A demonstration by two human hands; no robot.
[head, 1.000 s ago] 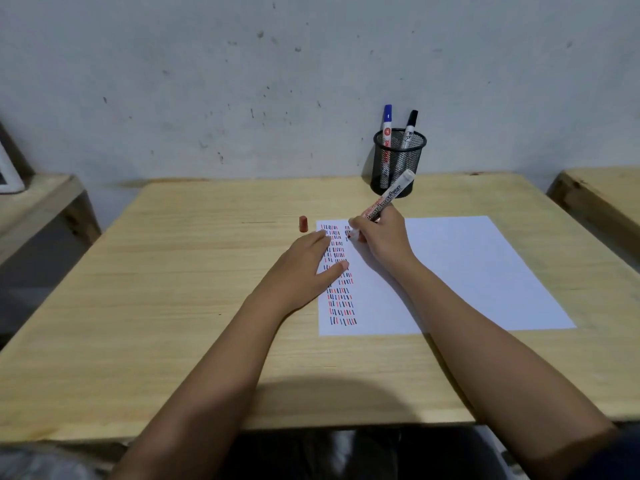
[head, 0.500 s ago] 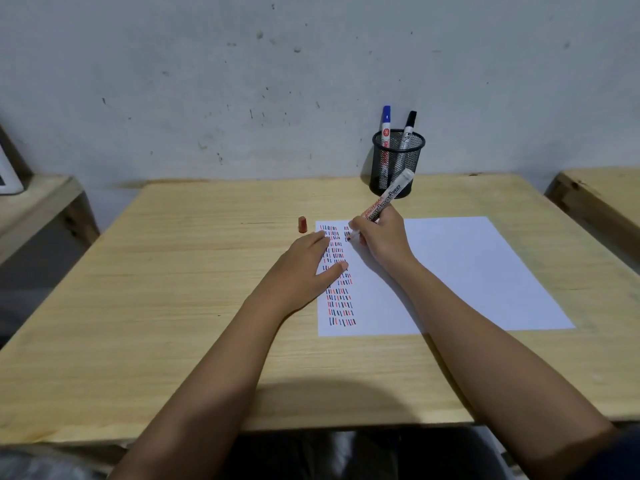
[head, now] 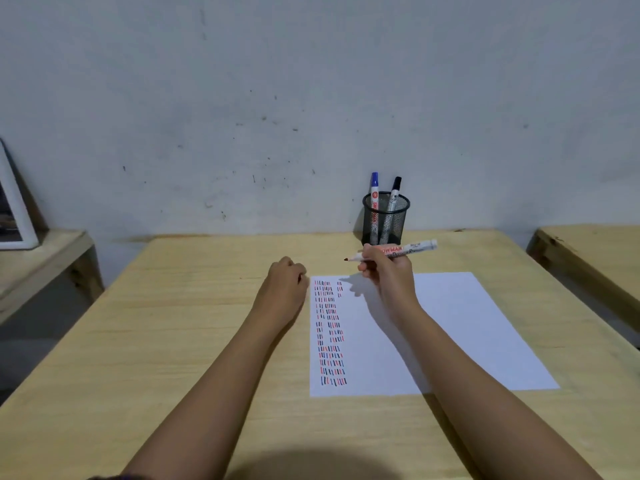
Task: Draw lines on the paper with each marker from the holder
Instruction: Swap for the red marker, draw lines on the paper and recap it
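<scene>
My right hand (head: 388,275) is shut on an uncapped red marker (head: 412,247), held level above the top of the white paper (head: 450,323) with its tip pointing left. The paper's left side carries rows of short red, blue and black strokes (head: 329,334). My left hand (head: 284,282) is curled into a fist at the paper's top-left corner, where the red cap stood; the cap itself is hidden inside the fingers. A black mesh holder (head: 386,220) at the table's back edge keeps a blue marker (head: 374,188) and a black marker (head: 395,190) upright.
The wooden table (head: 173,341) backs onto a grey wall. A second wooden bench (head: 588,251) stands to the right. On the left, a low wooden shelf (head: 41,258) holds a white-framed picture (head: 14,209) leaning on the wall.
My right hand lifted the red marker off the paper and turned it level. My left hand left the paper and closed over the cap's spot. The camera tilted upward.
</scene>
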